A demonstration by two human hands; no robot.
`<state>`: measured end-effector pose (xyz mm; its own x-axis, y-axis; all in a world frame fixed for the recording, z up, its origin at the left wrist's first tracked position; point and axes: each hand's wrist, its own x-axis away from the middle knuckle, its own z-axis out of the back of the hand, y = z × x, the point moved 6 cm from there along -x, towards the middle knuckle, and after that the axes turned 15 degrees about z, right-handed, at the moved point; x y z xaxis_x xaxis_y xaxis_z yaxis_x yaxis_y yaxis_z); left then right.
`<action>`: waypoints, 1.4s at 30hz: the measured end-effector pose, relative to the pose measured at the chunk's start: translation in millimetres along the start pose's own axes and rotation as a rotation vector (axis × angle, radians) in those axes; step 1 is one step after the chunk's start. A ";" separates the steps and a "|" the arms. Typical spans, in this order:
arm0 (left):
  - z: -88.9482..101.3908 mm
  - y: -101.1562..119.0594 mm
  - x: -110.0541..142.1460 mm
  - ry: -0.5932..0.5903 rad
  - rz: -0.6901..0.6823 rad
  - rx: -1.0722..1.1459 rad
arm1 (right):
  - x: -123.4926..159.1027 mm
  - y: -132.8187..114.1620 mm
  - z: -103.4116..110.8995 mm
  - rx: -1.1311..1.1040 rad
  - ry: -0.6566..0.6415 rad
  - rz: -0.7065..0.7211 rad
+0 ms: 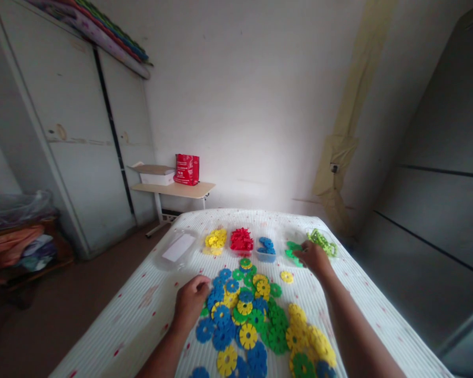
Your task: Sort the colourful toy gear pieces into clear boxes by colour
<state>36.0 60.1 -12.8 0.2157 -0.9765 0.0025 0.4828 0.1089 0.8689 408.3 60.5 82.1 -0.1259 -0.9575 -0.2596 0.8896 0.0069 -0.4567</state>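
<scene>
My right hand [314, 257] reaches over a clear plastic container holding green notched discs [294, 245]. Its fingers are pinched together beside them, and whether a disc is between the fingertips cannot be made out. My left hand [192, 297] hovers at the left edge of a loose pile of blue, yellow and green notched plastic discs [248, 335]. Its fingers are curled in, with thumb and forefinger close together; anything inside is hidden. A single yellow disc [287, 276] lies apart from the pile, below the right hand.
Along the table's far side stand containers of yellow pieces [216, 239], red pieces [242, 240], blue discs [266, 245] and light green pieces [322, 242]. A clear lid with a white label [178, 248] lies at left. Behind, a small desk [189, 190] carries a red bag [187, 169].
</scene>
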 end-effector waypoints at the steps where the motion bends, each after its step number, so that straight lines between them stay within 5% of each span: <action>1: 0.0 -1.0 -0.5 0.001 0.000 0.001 | -4.1 2.9 8.1 0.020 0.055 -0.024; 7: -0.3 -2.6 -0.6 0.003 -0.014 -0.008 | 17.8 6.4 7.2 0.093 0.229 0.060; 15: 0.4 1.0 0.8 0.046 -0.032 -0.008 | 69.9 39.0 -37.5 0.081 0.045 0.137; 25: 1.7 4.5 3.0 0.041 -0.047 -0.026 | 71.2 42.6 -47.5 0.196 -0.066 0.048; 33: -15.9 44.3 11.3 -0.034 -0.375 -0.314 | 72.9 37.7 -45.7 0.268 -0.082 0.029; 38: -41.7 39.9 0.9 -0.152 -0.297 -0.530 | 73.5 37.1 -46.3 0.267 -0.089 0.038; 42: -45.0 36.8 -3.6 -0.169 -0.252 -0.520 | 73.5 37.5 -45.9 0.256 -0.083 0.031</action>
<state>91.2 76.0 -3.1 -0.0767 -0.9954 -0.0568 0.8628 -0.0948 0.4966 412.3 3.6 6.8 -0.0700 -0.9785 -0.1942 0.9758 -0.0268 -0.2171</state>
